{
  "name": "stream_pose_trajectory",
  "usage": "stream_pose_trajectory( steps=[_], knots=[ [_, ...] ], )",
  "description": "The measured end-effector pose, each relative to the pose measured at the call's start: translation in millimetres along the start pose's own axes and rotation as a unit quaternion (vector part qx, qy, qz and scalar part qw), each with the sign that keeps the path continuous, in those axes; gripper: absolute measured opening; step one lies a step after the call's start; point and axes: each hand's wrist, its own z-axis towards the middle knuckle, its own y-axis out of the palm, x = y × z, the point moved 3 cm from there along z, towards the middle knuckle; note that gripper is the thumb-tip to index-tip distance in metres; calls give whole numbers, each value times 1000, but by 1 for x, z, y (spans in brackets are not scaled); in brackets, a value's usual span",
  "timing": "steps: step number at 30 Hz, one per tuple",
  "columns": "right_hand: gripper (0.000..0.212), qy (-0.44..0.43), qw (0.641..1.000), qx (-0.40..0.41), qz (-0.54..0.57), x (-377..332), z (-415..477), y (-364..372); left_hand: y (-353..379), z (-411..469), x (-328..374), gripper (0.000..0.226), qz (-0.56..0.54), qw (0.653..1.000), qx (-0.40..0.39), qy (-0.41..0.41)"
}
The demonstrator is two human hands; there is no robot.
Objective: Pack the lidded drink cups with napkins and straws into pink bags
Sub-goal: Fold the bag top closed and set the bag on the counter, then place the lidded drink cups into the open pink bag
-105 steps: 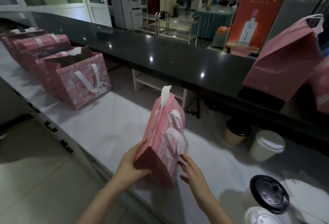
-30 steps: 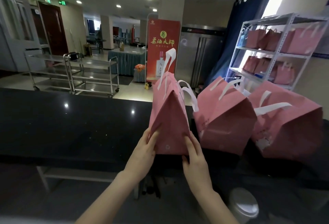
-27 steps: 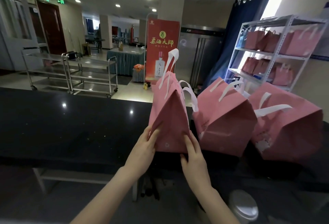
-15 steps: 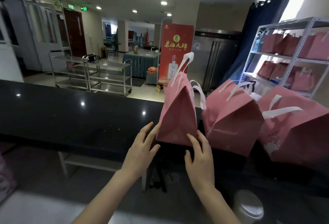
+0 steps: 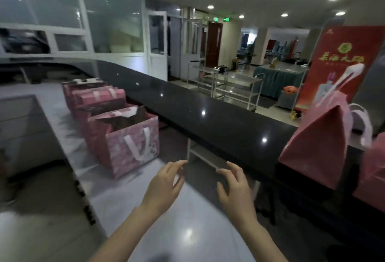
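my left hand [image 5: 164, 184] and right hand [image 5: 235, 191] hang with loose fingers above the white counter [image 5: 187, 230], apart from each other and touching nothing. the stretch of counter under and just ahead of them gives me room to pass. to the left a row of pink bags blocks the way along the counter: the nearest open bag [image 5: 129, 143] stands near my left hand, with the farther bags [image 5: 98, 97] lined up behind it. ahead, the raised black ledge [image 5: 208, 120] runs across like a low wall, and i can pass over its top in the middle. at right a closed pink bag [image 5: 318, 149] stands on the ledge, with a second pink bag [image 5: 373, 170] just beside it at the frame edge.
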Motion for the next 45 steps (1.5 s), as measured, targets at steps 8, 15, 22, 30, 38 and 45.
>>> stream_pose_trajectory(
  steps=[8, 15, 22, 30, 38, 45],
  knots=[
    [32, -31, 994, -100, 33, -66, 15, 83, -84, -15, -85, 39, 15, 994, 54, -92],
    [42, -44, 990, -126, 47, -138, 86, 172, -139, 34, -179, 35, 14, 992, 77, -99],
    [63, -40, 989, -137, -26, -194, 166, 255, -165, 106, -279, 35, 64, 988, 78, -118],
    [44, -78, 978, -159, -113, -216, 192, 310, -150, 150, -340, 33, 108, 989, 16, -95],
    [8, -155, 983, -26, -97, -206, 165, 260, -140, 135, -308, 52, 16, 996, 15, -89],
    [5, -126, 985, -5, -119, -165, 92, 180, -113, 84, -232, 56, -27, 999, 27, -35]
  ],
)
